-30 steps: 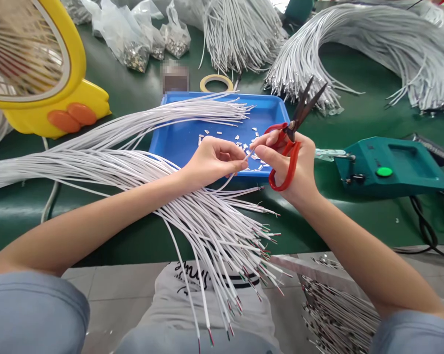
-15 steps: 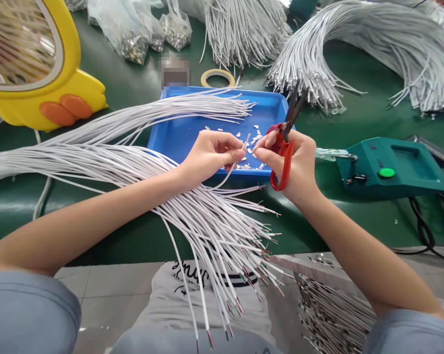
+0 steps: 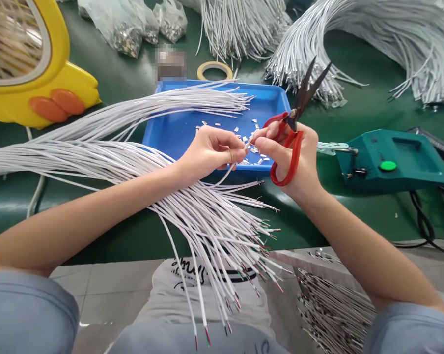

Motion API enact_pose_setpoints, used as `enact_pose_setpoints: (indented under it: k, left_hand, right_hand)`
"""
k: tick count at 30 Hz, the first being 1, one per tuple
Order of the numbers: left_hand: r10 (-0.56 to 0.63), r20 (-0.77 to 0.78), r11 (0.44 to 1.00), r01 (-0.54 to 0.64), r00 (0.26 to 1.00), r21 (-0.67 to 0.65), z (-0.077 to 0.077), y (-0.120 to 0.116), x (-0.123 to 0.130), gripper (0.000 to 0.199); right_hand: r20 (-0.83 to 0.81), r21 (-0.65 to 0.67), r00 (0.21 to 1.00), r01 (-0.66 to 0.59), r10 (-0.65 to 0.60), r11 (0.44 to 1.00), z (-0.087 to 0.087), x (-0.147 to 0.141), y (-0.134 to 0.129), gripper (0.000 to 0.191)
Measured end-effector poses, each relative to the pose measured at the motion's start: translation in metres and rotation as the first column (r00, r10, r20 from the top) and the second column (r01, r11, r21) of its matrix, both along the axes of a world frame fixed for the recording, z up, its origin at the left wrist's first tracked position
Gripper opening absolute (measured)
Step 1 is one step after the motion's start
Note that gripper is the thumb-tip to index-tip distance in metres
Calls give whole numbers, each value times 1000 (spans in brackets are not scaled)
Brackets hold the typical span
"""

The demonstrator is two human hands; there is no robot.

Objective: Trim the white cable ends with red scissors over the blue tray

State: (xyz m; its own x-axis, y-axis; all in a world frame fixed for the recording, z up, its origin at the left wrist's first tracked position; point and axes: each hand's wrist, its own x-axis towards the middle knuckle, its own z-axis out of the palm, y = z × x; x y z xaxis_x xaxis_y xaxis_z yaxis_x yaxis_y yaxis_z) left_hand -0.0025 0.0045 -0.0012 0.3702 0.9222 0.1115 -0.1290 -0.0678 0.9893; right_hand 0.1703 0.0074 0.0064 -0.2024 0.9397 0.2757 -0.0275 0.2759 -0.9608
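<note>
Over the front edge of a blue tray [image 3: 170, 140], my left hand [image 3: 212, 153] pinches a single white cable [image 3: 227, 173] close to its end. My right hand [image 3: 293, 155] carries red-handled scissors [image 3: 294, 132], whose blades point up and away, spread apart. Its thumb and forefinger meet at the tip of that same cable, next to the left fingertips. Small white offcuts [image 3: 257, 150] lie in the tray. Beneath my left forearm spreads a bundle of white cables [image 3: 207, 221], many with red, green and dark wire ends showing. Another white cable bundle [image 3: 203, 101] reaches across the tray.
A yellow fan [image 3: 65, 73] stands at left. Bags of metal parts [image 3: 128, 37] and a tape roll [image 3: 215, 66] lie behind the tray. More cable bundles [image 3: 303, 59] are at the back right. A green machine [image 3: 391, 160] sits at right, above cables [image 3: 332, 305] below table level.
My right thumb and forefinger have come left onto the cable's tip. The scissors have turned, their blades now spread and leaning right. My left hand keeps its pinch.
</note>
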Motion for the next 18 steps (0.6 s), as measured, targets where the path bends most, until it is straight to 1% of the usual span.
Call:
enact_pose_setpoints:
  k: [2,7,13,16,18]
  left_hand:
    - [9,12,1000,-9,1000,-10,-1,0,0,12]
    - [29,27,999,-28,999,-16,1,-1,3,10]
    - [63,13,997,-63,998,32,3,-3,3,19]
    - [61,24,996,-62,998,56,4,-4,3,12]
    - [42,34,998,-43,999,50,5,-4,3,6]
  right_hand:
    - [-6,-2,1000,-10,10,1000,1,0,0,20]
    - [44,-9,999,16,-16,1000,0,0,0,23]
    - [-46,-4,999,-30,29,1000,2,-1,-1,22]
    - [-46,11,998,-36,36,999,2,-1,-1,20]
    - [-25,24,999,-28,28,999,1,-1,-1,20]
